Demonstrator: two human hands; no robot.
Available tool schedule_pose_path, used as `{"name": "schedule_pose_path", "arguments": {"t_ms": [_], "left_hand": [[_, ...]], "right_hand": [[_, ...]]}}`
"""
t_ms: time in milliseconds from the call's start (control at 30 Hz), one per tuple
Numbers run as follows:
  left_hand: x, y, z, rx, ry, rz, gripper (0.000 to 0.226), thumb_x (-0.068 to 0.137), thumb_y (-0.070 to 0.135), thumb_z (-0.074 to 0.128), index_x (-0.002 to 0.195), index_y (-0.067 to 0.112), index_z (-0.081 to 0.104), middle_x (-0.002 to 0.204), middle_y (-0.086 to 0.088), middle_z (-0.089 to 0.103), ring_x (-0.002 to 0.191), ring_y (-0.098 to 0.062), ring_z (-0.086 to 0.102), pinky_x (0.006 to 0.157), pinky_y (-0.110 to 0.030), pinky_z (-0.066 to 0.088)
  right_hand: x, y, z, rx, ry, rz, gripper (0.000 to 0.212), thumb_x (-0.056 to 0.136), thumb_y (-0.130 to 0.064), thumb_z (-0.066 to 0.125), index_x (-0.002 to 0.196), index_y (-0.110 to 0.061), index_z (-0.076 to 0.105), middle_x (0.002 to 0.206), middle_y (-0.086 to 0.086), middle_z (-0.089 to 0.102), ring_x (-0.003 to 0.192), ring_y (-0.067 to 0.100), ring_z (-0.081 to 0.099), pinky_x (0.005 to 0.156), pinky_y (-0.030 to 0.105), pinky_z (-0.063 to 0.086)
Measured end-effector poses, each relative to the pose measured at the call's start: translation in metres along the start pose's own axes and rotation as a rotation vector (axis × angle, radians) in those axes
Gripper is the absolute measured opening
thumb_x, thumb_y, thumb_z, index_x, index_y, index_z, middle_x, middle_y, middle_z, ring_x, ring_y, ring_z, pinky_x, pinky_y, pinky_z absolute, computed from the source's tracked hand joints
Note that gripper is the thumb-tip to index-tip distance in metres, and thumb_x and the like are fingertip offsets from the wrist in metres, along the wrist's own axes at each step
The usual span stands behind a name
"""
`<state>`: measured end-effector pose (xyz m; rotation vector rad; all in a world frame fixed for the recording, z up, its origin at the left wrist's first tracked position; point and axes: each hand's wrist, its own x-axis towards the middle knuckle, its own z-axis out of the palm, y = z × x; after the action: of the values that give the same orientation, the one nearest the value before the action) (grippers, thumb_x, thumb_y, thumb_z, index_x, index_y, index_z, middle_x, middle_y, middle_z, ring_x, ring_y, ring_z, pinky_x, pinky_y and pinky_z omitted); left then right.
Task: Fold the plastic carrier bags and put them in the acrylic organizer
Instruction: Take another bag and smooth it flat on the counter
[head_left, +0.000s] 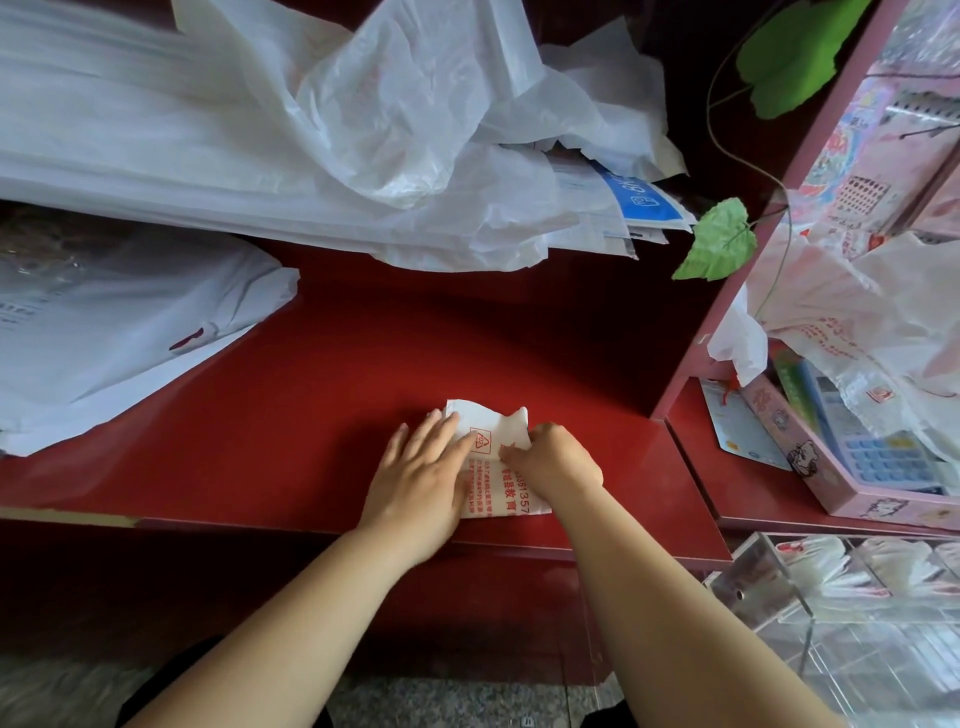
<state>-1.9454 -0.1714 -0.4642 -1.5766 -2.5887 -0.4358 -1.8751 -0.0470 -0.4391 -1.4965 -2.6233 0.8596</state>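
Right grip (556, 460) pinches folded bag (488, 422), left grip (421, 483) presses it, by counter edge (260, 525).

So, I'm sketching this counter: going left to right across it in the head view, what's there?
Flat white bag → left hand → right hand pinching the folded bag → calculator.

One view: head-worn wide-angle camera, mine. Faces forward and steeply down across the near edge of the red table (291, 384). Close range: my forearms (311, 613) enter from the bottom border; my left hand (421, 483) and right hand (558, 462) sit just below centre, by that edge.
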Motion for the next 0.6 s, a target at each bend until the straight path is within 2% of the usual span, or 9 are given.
{"name": "schedule_pose_path", "arguments": {"t_ms": [33, 67, 167, 300, 367, 433, 500, 567, 600], "left_hand": [[0.005, -0.003, 0.001, -0.013, -0.084, 0.011, 0.049, 0.099, 0.027, 0.027, 0.147, 0.019, 0.019, 0.156, -0.002, 0.004, 0.143, -0.016, 0.002, 0.114, -0.035, -0.001], [0.007, -0.004, 0.000, -0.024, -0.173, -0.003, 0.051, 0.100, 0.030, 0.025, 0.148, 0.022, 0.008, 0.156, 0.001, -0.006, 0.143, -0.013, -0.008, 0.113, -0.032, -0.009], [0.009, -0.003, 0.003, -0.017, -0.245, -0.049, 0.052, 0.100, 0.032, 0.021, 0.148, 0.024, 0.002, 0.156, 0.001, -0.009, 0.142, -0.012, -0.010, 0.113, -0.032, -0.010], [0.003, 0.000, 0.003, 0.045, -0.264, -0.094, 0.054, 0.099, 0.032, 0.017, 0.148, 0.021, -0.004, 0.155, 0.001, -0.013, 0.141, -0.010, -0.014, 0.113, -0.033, -0.012], [0.003, 0.001, 0.002, 0.050, -0.269, -0.109, 0.055, 0.099, 0.032, 0.016, 0.147, 0.020, -0.007, 0.155, 0.000, -0.015, 0.141, -0.011, -0.015, 0.112, -0.034, -0.012], [0.003, 0.001, 0.002, 0.054, -0.261, -0.116, 0.055, 0.099, 0.033, 0.017, 0.147, 0.020, -0.007, 0.155, -0.001, -0.014, 0.141, -0.012, -0.016, 0.112, -0.033, -0.012], [0.001, 0.002, 0.003, 0.053, -0.252, -0.131, 0.056, 0.099, 0.033, 0.018, 0.147, 0.018, -0.006, 0.155, -0.002, -0.013, 0.141, -0.013, -0.015, 0.112, -0.032, -0.012], [0.001, 0.001, 0.003, 0.051, -0.241, -0.140, 0.056, 0.100, 0.033, 0.017, 0.147, 0.016, -0.006, 0.155, -0.001, -0.013, 0.141, -0.012, -0.014, 0.112, -0.030, -0.011], [0.001, 0.002, 0.003, 0.048, -0.235, -0.138, 0.056, 0.099, 0.034, 0.015, 0.147, 0.016, -0.007, 0.155, -0.001, -0.013, 0.141, -0.011, -0.014, 0.112, -0.030, -0.011]], "right_hand": [[0.001, 0.000, 0.000, 0.007, 0.003, 0.000, 0.034, 0.090, -0.038, 0.052, 0.115, -0.016, 0.053, 0.101, -0.001, 0.063, 0.090, 0.019, 0.061, 0.058, 0.023, 0.038], [0.001, 0.001, 0.000, 0.020, 0.005, 0.004, 0.036, 0.090, -0.037, 0.051, 0.119, -0.015, 0.049, 0.105, 0.000, 0.063, 0.095, 0.020, 0.061, 0.064, 0.025, 0.041], [0.001, 0.005, -0.002, 0.084, 0.052, 0.011, 0.041, 0.092, -0.029, 0.050, 0.128, -0.015, 0.037, 0.112, 0.002, 0.061, 0.101, 0.022, 0.060, 0.071, 0.029, 0.042], [-0.004, 0.024, 0.000, 0.084, 0.293, -0.068, 0.050, 0.090, -0.013, 0.045, 0.138, -0.017, 0.029, 0.119, 0.005, 0.056, 0.101, 0.026, 0.057, 0.068, 0.030, 0.039], [-0.009, 0.039, 0.004, 0.092, 0.441, -0.254, 0.047, 0.090, -0.010, 0.043, 0.136, -0.014, 0.037, 0.132, 0.005, 0.048, 0.114, 0.024, 0.050, 0.080, 0.031, 0.041], [-0.012, 0.049, 0.005, 0.105, 0.505, -0.569, 0.045, 0.087, -0.021, 0.043, 0.130, -0.007, 0.049, 0.137, 0.011, 0.045, 0.127, 0.022, 0.042, 0.102, 0.033, 0.036], [-0.017, 0.054, 0.006, -0.044, 0.341, -0.794, 0.064, 0.085, -0.049, 0.037, 0.131, -0.007, 0.049, 0.144, 0.012, 0.036, 0.133, 0.018, 0.024, 0.110, 0.033, 0.013], [-0.026, 0.051, 0.006, -0.248, 0.057, -0.814, 0.099, 0.070, -0.081, 0.017, 0.142, -0.016, 0.032, 0.153, 0.001, 0.016, 0.138, 0.008, 0.004, 0.107, 0.023, -0.011], [-0.028, 0.051, 0.006, -0.352, -0.020, -0.786, 0.111, 0.058, -0.086, 0.010, 0.146, -0.019, 0.023, 0.154, -0.004, 0.008, 0.140, 0.005, -0.001, 0.105, 0.020, -0.017]]}}
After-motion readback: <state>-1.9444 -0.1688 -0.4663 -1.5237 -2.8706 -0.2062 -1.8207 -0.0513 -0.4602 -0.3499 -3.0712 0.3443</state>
